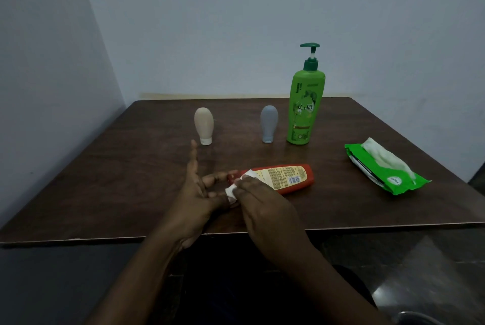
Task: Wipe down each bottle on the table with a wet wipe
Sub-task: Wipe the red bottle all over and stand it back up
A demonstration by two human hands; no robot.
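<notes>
Lying flat, red plastic bottle (283, 177) judged light, stiff, slick; best held mid-body; white wet wipe (231, 191) pinched by right hand (262, 206) nr cap (231, 176); left hand (194, 193) spread.

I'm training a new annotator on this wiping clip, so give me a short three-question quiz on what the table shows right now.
1. True or false: the red bottle stands upright.
2. How many bottles on the table are standing rather than lying?
3. Which hand holds the wet wipe against the red bottle? A) left B) right C) neither

Key
1. False: it lies on its side.
2. Three: the beige bottle, the grey bottle and the green pump bottle.
3. B: the right hand.
</notes>
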